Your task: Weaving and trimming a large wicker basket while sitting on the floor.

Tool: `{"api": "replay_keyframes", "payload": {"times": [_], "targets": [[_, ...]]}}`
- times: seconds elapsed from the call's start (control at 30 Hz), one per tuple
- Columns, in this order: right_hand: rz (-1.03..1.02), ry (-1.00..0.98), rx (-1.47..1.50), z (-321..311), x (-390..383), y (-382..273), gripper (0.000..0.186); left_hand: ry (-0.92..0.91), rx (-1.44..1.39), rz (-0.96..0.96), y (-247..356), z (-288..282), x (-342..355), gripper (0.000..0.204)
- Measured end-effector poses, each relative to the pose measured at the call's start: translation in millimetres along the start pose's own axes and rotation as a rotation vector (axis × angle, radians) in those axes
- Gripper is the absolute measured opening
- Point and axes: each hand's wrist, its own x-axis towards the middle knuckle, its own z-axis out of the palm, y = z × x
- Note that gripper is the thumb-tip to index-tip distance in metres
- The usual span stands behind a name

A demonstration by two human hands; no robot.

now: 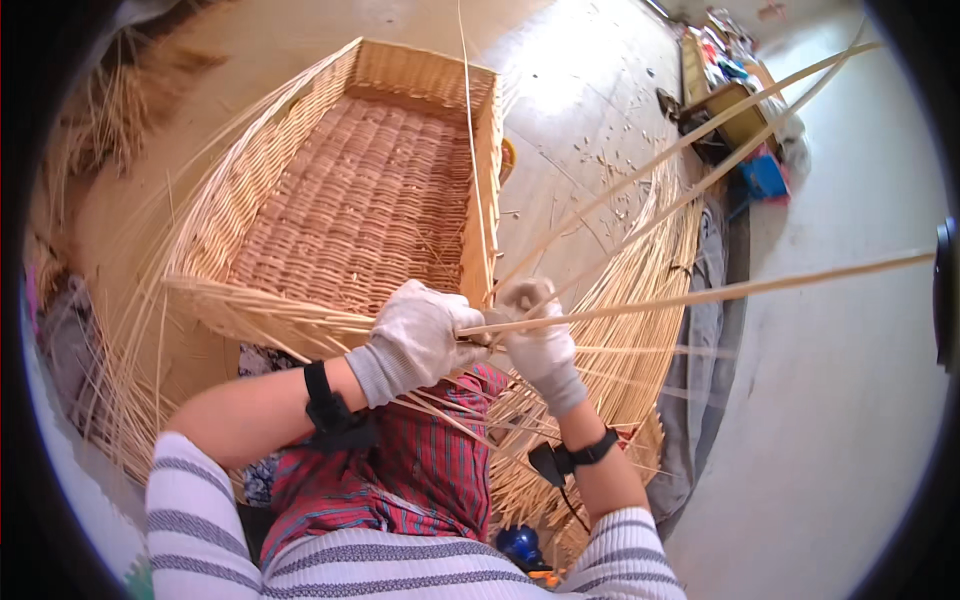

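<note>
Two gloved hands, left hand (pixel 418 338) and right hand (pixel 540 340), pinch willow rod (pixel 700 296) at rectangular wicker basket (pixel 350 190) near rim; I see rod pointing right, bare floor (pixel 590 110) beyond.

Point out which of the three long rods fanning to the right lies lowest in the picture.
The near-horizontal rod, gripped at its near end by both the left hand and right hand; the other two slant up steeply.

Matt woven wicker basket (pixel 362 190)

Wicker basket (pixel 360 190) lies before both hands (pixel 480 335), cane bundle (pixel 640 290) to its right.
</note>
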Motion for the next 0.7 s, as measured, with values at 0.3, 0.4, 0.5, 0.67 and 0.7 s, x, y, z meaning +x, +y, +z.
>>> {"api": "replay_keyframes", "payload": {"times": [0.3,0.4,0.5,0.67,0.7], "targets": [[-0.104,-0.291,-0.273,-13.3,-11.4,3.6,0.042,-0.677,-0.249,-0.408,-80.1,-72.4,94.4,0.067],[-0.238,-0.217,-0.254,-7.4,-13.6,3.9,0.045,-0.409,0.017,-0.175,-117.9,-20.3,125.3,0.067],[-0.028,-0.250,-0.164,-11.2,-13.3,-6.4,0.047,-0.143,0.030,-0.043,-73.2,-7.9,137.3,0.060],[-0.051,-0.254,-0.081,-9.9,-12.8,-4.0,0.049,-0.245,0.415,-0.219,-46.2,-16.6,145.4,0.080],[0.000,-0.312,-0.048,-10.4,-10.3,4.9,0.050,-0.115,0.568,-0.249,-44.9,-16.1,145.3,0.089]]}}
